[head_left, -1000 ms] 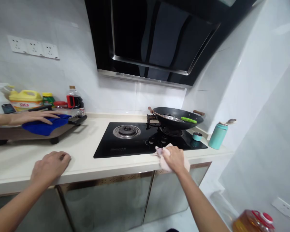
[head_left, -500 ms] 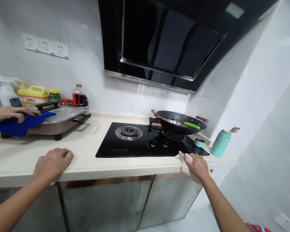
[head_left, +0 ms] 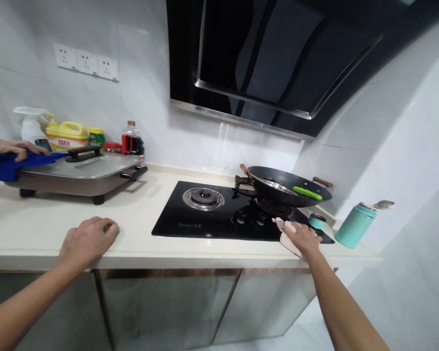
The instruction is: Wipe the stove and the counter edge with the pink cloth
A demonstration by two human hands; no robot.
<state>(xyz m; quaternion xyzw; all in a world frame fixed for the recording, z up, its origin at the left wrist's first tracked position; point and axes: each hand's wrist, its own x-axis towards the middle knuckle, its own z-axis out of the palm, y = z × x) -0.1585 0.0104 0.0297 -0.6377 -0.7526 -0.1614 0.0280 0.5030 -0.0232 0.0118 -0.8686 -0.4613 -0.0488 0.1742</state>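
My right hand (head_left: 303, 238) presses a pale pink cloth (head_left: 289, 243) onto the front right part of the black gas stove (head_left: 208, 229), its fingers closed over the cloth. Just beyond it on the stove sits a small turquoise cup-like lid (head_left: 317, 221). A black wok (head_left: 289, 195) with wooden handles rests on the right burner, with a bright green-handled utensil (head_left: 307, 193) in it. My left hand (head_left: 89, 239) leans on the cream countertop (head_left: 139, 219) left of the stove, fingers curled in and nothing visible in them.
At far left, another person's hand (head_left: 16, 148) holds a blue cloth (head_left: 3, 165) against an electric pan (head_left: 66, 183) with a glass lid. Bottles, including a yellow jug (head_left: 68, 136), stand behind. A turquoise flask (head_left: 355, 226) stands right of the stove. A range hood (head_left: 259, 63) overhangs.
My right hand has slid the pink cloth from the counter's front edge up onto the stove. My left hand stays put. The other person's hand and blue cloth moved left across the pan. The view shifted.
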